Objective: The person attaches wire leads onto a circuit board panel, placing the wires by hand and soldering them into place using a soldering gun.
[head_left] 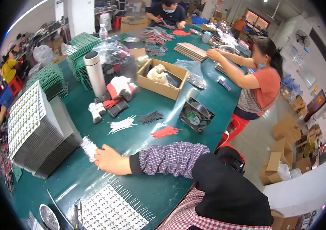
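Observation:
My right hand (111, 159) reaches left across the green table, its fingers bent and closed on the near end of a bundle of short white wires (88, 147). Beside it rises a tall stack of white circuit board panels (29, 122). Closer to me lies one white panel (111, 209) with a row of thin white wires standing out from its upper right edge. Beyond my arm are loose piles of white wires (121, 124), black wires (150, 117) and red wires (165, 132). My left hand is out of view.
A small black fan (196, 116) stands right of the wire piles. Farther back are an open cardboard box (162, 80), a steel flask (95, 74) and green racks (48, 80). A round dish (49, 217) sits bottom left. A co-worker (260, 76) handles panels across the table.

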### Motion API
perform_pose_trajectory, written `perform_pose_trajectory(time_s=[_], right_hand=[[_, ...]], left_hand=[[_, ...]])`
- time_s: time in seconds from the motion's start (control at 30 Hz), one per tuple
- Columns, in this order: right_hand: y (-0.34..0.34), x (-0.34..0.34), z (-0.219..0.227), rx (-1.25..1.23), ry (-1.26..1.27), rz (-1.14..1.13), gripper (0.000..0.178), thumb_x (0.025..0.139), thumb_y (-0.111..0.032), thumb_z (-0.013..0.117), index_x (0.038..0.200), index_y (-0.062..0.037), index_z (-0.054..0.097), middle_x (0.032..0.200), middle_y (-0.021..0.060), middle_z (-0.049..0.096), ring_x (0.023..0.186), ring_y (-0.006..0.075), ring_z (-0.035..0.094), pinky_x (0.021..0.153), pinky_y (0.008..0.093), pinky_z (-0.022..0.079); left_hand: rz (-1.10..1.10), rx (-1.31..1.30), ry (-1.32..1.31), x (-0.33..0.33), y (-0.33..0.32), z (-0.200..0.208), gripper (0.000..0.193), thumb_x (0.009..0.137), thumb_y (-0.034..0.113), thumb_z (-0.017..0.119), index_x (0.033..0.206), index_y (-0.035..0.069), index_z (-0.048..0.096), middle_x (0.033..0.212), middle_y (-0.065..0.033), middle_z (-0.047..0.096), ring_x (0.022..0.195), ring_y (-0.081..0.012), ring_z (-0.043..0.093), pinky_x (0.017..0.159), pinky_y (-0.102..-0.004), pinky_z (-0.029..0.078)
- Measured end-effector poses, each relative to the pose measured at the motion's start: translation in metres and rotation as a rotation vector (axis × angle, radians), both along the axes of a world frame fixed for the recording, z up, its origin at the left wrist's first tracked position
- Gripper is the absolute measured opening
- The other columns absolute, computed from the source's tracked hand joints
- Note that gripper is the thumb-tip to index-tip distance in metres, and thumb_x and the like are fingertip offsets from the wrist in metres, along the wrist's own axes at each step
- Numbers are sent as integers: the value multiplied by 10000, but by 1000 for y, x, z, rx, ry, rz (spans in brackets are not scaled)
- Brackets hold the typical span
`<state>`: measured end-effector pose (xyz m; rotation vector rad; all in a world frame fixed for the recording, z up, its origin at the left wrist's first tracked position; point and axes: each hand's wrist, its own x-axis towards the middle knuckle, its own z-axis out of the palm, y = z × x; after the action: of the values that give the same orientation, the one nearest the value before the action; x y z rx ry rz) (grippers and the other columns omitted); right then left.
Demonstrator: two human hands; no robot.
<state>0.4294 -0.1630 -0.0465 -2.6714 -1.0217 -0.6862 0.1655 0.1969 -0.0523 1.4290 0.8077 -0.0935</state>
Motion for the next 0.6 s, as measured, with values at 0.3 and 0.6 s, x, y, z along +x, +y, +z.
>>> perform_pose_trajectory(time_s=[0.3,0.6], right_hand=[[-1,-20,68,-212,-68,77,87,683,-163,649,685,-78,666,698,54,587,847,242,554,946,571,396],[56,-32,77,-1130,-154,344,254,787,-200,592,811,5,741,699,140,620,799,326,570,1006,671,342]], left_hand=[[24,-10,-109,-4,-50,44,204,973,236,582,969,34,610,919,-62,613,870,-195,584,799,-378,480],[418,-107,-491,30,-119,92,366,816,18,622,1152,-100,539,1036,-144,633,557,-79,464,438,-193,354]])
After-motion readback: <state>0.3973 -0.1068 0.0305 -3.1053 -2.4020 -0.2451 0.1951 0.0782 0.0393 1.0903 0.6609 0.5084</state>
